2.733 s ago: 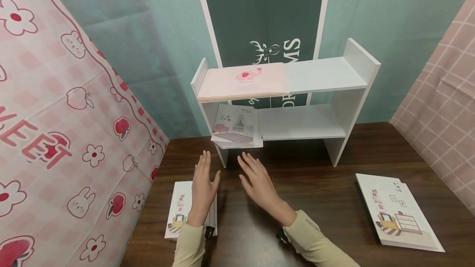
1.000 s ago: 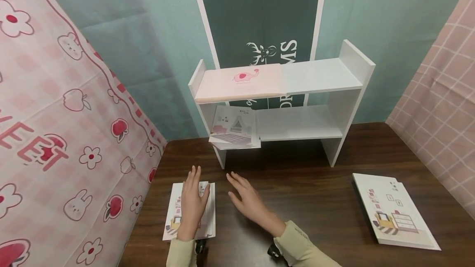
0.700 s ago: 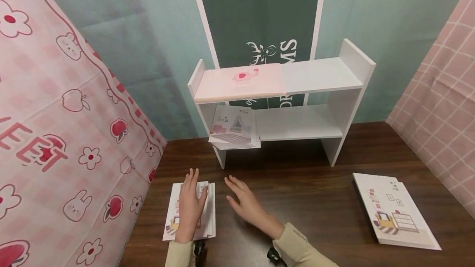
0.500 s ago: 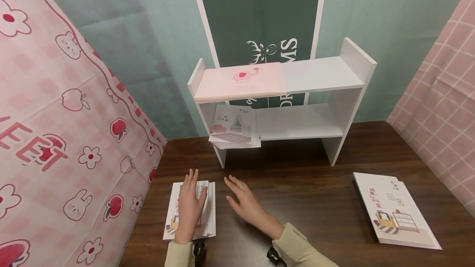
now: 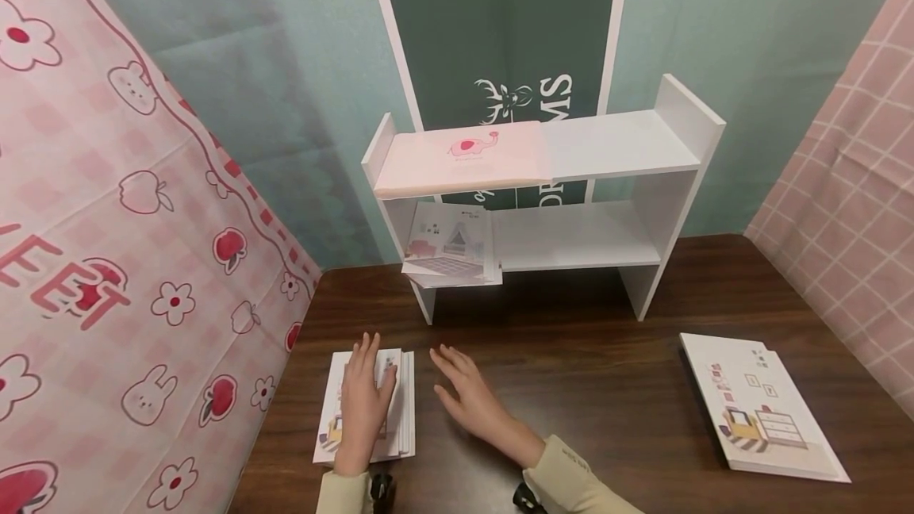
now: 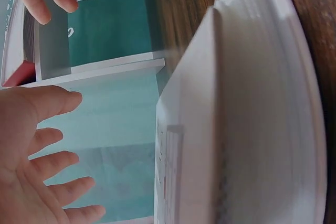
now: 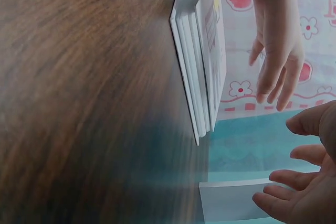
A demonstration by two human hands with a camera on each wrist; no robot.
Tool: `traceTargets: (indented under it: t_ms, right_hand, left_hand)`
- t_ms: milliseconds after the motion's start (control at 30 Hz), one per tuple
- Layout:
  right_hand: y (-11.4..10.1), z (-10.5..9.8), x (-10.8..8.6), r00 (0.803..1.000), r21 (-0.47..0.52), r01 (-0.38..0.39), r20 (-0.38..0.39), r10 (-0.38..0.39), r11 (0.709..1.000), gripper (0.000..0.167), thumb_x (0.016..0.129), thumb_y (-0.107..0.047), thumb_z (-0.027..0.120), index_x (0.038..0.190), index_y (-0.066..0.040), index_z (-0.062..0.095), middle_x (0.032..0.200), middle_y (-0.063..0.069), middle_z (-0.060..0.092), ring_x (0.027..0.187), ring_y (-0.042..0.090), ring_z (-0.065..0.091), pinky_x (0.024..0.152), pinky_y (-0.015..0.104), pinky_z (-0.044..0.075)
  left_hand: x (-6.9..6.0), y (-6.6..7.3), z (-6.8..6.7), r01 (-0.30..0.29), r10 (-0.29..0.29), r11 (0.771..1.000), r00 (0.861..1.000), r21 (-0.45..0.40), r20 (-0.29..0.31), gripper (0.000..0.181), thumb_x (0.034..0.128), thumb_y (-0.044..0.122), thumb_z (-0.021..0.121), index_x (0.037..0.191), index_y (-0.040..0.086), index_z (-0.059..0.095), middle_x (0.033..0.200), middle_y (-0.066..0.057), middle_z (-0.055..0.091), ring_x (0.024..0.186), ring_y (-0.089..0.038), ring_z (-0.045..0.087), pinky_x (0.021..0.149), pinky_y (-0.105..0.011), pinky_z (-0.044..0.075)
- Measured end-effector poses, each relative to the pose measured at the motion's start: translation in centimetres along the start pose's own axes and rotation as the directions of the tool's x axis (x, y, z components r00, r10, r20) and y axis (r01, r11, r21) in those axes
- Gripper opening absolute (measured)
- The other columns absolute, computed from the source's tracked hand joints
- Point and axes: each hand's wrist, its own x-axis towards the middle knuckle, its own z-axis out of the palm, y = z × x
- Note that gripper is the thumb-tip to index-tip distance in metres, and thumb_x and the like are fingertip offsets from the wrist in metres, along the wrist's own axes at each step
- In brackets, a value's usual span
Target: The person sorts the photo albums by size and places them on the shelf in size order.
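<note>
Left fingers (image 5: 364, 358) nearer rectangular books (image 5: 394, 422)

Just behind the bare left hand (image 5: 362, 407) begins a pale cream sleeve (image 5: 344, 493). Behind the bare right hand (image 5: 474, 399), a matching right sleeve (image 5: 571, 482) carries small lettering (image 5: 574, 458) near its end, too small to read. A small black device (image 5: 381, 490) sits behind the left palm, another black unit (image 5: 528, 498) behind the right.
</note>
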Motion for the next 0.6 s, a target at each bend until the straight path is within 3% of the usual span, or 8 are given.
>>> traceTargets:
  t_ms: [333, 600]
  right_hand:
    - [0.23, 0.50, -0.29, 0.998, 0.011, -0.028, 0.050, 0.027, 1.000, 0.053, 0.087, -0.015, 0.064, 0.136, -0.004, 0.046, 0.139, 0.018, 0.043, 0.123, 0.035, 0.044, 0.096, 0.048, 0.043]
    - [0.34, 0.79, -0.44, 0.999, 0.026, -0.011, 0.037, 0.010, 1.000, 0.053, 0.086, -0.013, 0.064, 0.135, -0.003, 0.047, 0.136, 0.020, 0.046, 0.122, 0.036, 0.045, 0.095, 0.049, 0.043]
  left_hand:
    - [-0.63, -0.48, -0.13, 0.094, -0.095, 0.995, 0.995, 0.020, 0.041, 0.061, 0.0773, 0.011, 0.074, 0.132, 0.001, 0.049, 0.135, -0.025, 0.045, 0.122, -0.044, 0.043, 0.097, -0.062, 0.034]
    - [-0.80, -0.84, -0.27, 0.112, -0.114, 0.993, 0.992, 0.032, 0.056, 0.062, 0.0768, 0.013, 0.075, 0.132, 0.001, 0.050, 0.134, -0.025, 0.046, 0.121, -0.046, 0.044, 0.097, -0.060, 0.035]
